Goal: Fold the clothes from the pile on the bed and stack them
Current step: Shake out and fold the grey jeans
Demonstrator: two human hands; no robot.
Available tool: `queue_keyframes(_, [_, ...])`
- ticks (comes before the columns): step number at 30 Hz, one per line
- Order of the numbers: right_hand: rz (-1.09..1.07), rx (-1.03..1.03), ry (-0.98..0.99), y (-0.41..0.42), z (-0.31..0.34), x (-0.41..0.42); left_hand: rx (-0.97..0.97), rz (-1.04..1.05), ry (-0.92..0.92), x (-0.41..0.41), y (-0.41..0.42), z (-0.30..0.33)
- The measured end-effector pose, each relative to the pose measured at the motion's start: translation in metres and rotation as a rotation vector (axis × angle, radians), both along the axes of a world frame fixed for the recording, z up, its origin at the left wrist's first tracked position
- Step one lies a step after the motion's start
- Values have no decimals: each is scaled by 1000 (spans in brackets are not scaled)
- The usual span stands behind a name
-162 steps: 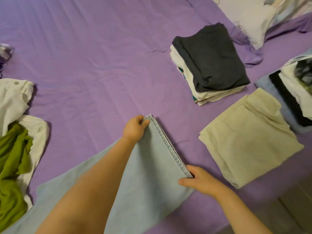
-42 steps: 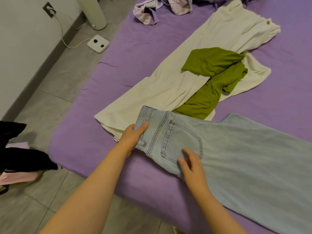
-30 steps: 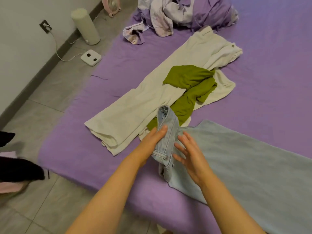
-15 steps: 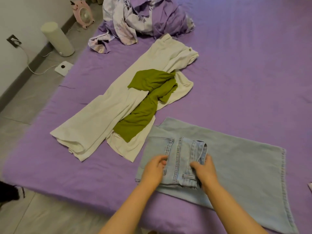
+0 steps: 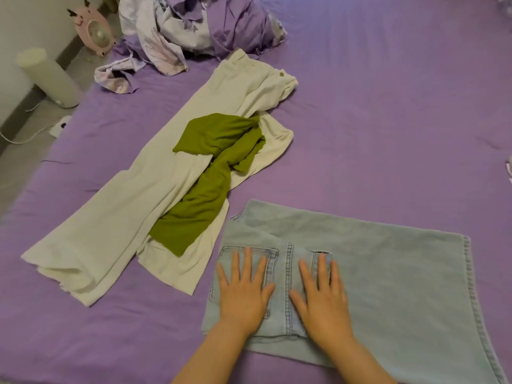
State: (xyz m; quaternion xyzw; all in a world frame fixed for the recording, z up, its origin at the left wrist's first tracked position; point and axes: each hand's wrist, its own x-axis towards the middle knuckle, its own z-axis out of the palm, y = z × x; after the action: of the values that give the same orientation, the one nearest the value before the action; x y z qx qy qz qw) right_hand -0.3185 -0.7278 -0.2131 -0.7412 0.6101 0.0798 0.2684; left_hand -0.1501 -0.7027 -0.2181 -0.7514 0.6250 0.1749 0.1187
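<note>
Both hands lie flat on the jeans [image 5: 388, 273] at the near edge of the bed [image 5: 388, 120]. The left hand [image 5: 243, 292] presses its spread fingers on a back pocket; the right hand [image 5: 322, 295] presses beside it, fingers straight, on the folded-over waist part. The jeans' legs run off to the right. Just left of them lie cream trousers [image 5: 124, 212], with a crumpled green top [image 5: 213, 173] across them, its lower end near the jeans' corner. Farther back sits a heap of purple bedding [image 5: 199, 26]. On the floor to the left stand a white cylinder [image 5: 47, 76] and a pink fan [image 5: 92, 30].
</note>
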Motion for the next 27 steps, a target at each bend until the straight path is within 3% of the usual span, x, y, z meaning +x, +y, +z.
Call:
queue_keyframes(6, [40,113,158,-12,-25,-5,-6,-6,68,13,-4,1])
queue_keyframes(9, [53,22,187,-9,-4,7,26,150,149,26,-2,-2])
queue_keyframes(12, [40,-55,94,2,16,21,-23,461,347,39,2,1])
queue_keyframes(15, [8,184,69,15,-2,17,-61,669,541,51,1,7])
queue_keyframes(18, [28,240,68,10,-4,16,-62,893,843,61,-2,12])
queue_keyframes(21, [-10,284,44,3,12,17,-79,992,1064,60,0,29])
queue_keyframes(23, [-51,199,31,5,24,19,-89,1045,1234,51,1,46])
queue_keyframes(25, [-139,112,-147,9,42,26,-91,1066,1403,37,1,66])
queue_keyframes(27, [-316,177,-499,10,65,39,-59,1070,1492,19,2,84])
